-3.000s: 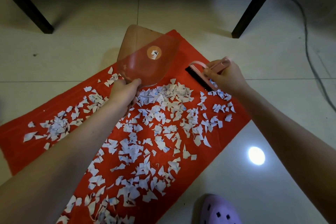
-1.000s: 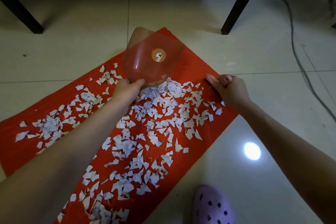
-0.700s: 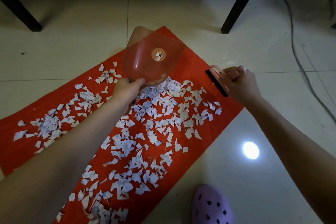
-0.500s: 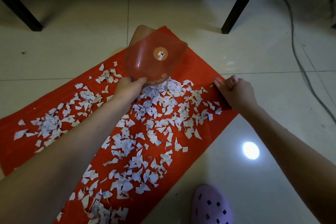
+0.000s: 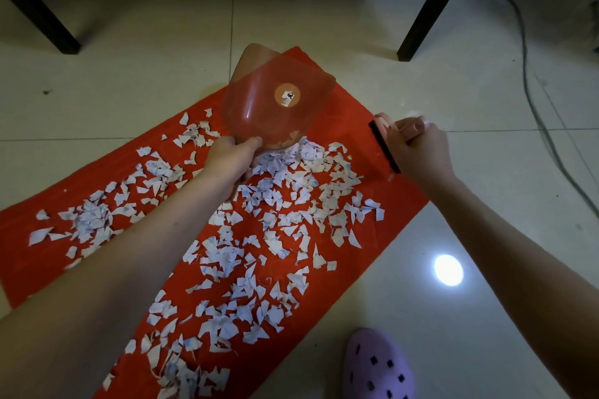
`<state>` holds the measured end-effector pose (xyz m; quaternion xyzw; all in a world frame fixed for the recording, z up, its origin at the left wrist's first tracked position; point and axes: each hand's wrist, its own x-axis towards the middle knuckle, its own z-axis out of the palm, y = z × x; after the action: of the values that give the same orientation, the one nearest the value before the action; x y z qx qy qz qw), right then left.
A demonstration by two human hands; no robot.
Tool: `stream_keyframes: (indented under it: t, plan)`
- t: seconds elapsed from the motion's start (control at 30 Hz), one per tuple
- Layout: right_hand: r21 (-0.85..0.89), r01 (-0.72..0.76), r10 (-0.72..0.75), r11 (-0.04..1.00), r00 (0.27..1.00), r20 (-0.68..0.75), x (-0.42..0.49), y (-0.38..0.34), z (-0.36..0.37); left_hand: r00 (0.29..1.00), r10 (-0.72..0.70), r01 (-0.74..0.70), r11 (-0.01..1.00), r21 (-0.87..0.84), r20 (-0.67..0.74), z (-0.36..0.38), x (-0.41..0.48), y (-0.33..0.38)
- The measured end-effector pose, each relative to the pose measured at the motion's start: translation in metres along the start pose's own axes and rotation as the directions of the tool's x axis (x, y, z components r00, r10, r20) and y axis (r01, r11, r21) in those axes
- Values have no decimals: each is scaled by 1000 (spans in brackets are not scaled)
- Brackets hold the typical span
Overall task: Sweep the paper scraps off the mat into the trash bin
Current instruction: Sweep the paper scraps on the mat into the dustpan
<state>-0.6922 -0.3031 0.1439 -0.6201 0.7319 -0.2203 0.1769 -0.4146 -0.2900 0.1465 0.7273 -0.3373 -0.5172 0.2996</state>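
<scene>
1. A red mat (image 5: pixel 382 204) lies at a slant across pale, glossy floor tiles (image 5: pixel 162 26); its surface looks matte and cloth-like, with straight edges and square corners.
2. Paper scraps (image 5: pixel 278 204) cover most of the mat — small, jagged white pieces, many with faint blue grid lines, thin and flat, some curled at the edges. They lie thickest near the middle and in a separate cluster towards the left end.
3. The left hand (image 5: pixel 231 155) is closed around the near rim of a translucent pinkish plastic dustpan (image 5: pixel 278 107), thumb on top. The pan is smooth and shiny, with rounded corners and a round orange sticker on its base; it is tilted up, its lower lip touching the heap of scraps.
4. The right hand (image 5: pixel 418 152) is clamped on the pink handle of a small hand brush (image 5: pixel 384 139) — a long narrow head with a strip of dark bristles, held at the mat's right edge, just beside the outermost scraps.
5. A brown rounded shape (image 5: pixel 249 58) shows behind the dustpan; what it is cannot be told.
6. Dark, straight furniture legs (image 5: pixel 434 3) stand on the tiles beyond the mat, a thin cable (image 5: pixel 531 91) curves along the right, and a lilac perforated clog (image 5: pixel 377 369) sits near the bottom.
</scene>
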Motion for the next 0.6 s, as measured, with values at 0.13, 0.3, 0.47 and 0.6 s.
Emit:
stream_keyframes:
  t: [0.13,0.3,0.47,0.6]
  plan:
    - [-33,-91,93,995,994,58,10,10,15,1000,4,-4,1000,6,-1,0,0,0]
    - [176,-13,-27,984,974,225,3,-7,18,1000,-1,1,1000,7,6,0,0,-1]
    - [283,-18,7,959,999,38,9,-3,0,1000,3,-2,1000,14,-8,-2,0,-1]
    - [116,19,-18,993,1000,-9,18,9,-6,1000,-4,5,1000,17,-8,-1,0,-1]
